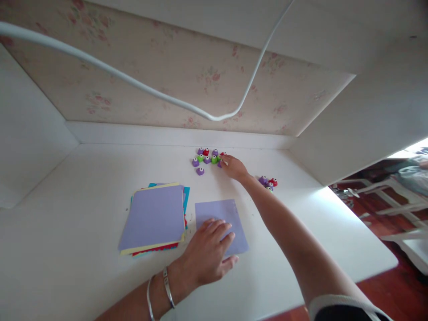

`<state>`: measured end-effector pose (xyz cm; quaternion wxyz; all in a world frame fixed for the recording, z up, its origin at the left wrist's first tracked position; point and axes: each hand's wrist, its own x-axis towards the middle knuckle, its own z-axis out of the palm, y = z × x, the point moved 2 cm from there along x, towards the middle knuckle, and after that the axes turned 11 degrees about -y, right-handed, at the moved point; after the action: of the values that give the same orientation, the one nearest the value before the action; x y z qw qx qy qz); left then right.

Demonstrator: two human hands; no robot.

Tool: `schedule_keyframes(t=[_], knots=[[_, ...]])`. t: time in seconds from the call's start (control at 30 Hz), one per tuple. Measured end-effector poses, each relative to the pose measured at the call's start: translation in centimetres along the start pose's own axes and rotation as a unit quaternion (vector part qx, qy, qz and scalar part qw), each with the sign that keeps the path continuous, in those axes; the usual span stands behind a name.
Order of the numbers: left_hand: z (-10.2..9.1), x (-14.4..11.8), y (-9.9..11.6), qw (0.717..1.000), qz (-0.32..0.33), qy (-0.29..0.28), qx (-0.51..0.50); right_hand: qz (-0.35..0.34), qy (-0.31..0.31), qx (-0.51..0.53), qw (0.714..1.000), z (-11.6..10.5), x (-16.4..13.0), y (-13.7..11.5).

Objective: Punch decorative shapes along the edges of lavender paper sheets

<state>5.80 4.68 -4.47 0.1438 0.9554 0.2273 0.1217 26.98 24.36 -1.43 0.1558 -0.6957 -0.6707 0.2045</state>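
My left hand lies flat, fingers spread, on a single lilac paper sheet on the white desk. To its left is a stack of coloured paper sheets with a lilac one on top. My right hand reaches far back to a cluster of small purple, green and red craft punches. Its fingertips touch the punches at the cluster's right end; whether it grips one is hidden. A second small group of punches sits just right of my right wrist.
A white cable hangs across the view in front of floral wallpaper. White side panels close the desk in on both sides. The desk's right edge drops to a red floor with white furniture.
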Motion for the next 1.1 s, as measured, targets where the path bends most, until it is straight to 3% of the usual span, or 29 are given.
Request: schedule_keyframes(t=[0.27,0.47,0.57,0.63,0.7,0.8,0.93,1.1], knots=[[1.0,-0.4,0.2,1.0,0.019,-0.008,0.023,0.027,0.036,-0.003,0.999,0.6,-1.2,0.7],[1.0,-0.8,0.5,0.998,0.038,-0.003,0.057,0.052,0.085,0.112,0.989,0.1,-7.3,2.2],[1.2,-0.8,0.5,0.996,0.05,0.02,0.071,0.042,0.116,0.398,0.909,0.7,-11.8,3.2],[1.0,-0.8,0.2,0.997,0.032,0.045,0.055,0.047,0.139,0.475,0.868,1.2,-14.6,4.0],[0.7,-0.7,-0.1,0.997,-0.005,0.074,0.033,0.057,0.171,0.488,0.854,1.7,-16.9,4.7],[0.2,-0.6,-0.5,0.993,-0.046,0.104,0.025,0.058,0.16,0.42,0.891,2.4,-18.8,5.0],[0.1,-0.5,-0.1,0.991,-0.026,0.123,0.043,-0.026,0.127,0.248,0.96,3.2,-19.5,3.8],[0.5,-0.2,0.4,0.993,-0.012,0.104,0.048,-0.055,0.123,0.155,0.979,3.8,-19.3,2.8]])
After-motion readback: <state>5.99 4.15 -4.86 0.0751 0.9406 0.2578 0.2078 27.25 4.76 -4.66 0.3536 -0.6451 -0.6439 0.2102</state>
